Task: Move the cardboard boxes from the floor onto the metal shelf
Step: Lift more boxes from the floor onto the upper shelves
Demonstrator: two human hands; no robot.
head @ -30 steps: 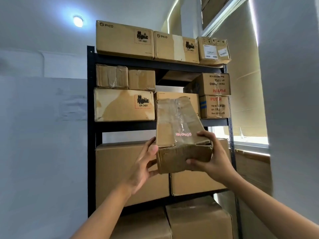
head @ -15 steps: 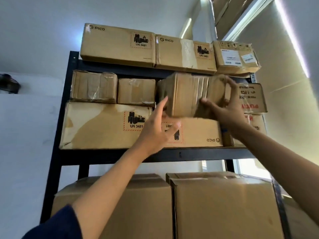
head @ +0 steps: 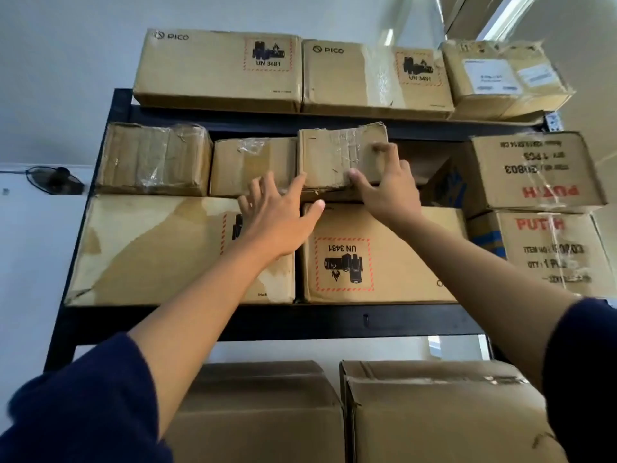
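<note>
Nearest, two big cartons (head: 434, 412) fill the lower tier. Above, the left hand (head: 278, 217) lies spread and holds nothing, at seven o'clock from the box (head: 337, 155). The right hand (head: 389, 188) pinches that box's front. It sits on the shelf (head: 334, 320), nearly home; the floor isn't visible.

Your single head camera tilts steeply upward, close to the metal shelf (head: 273, 320), its upper tiers filling the view.
</note>
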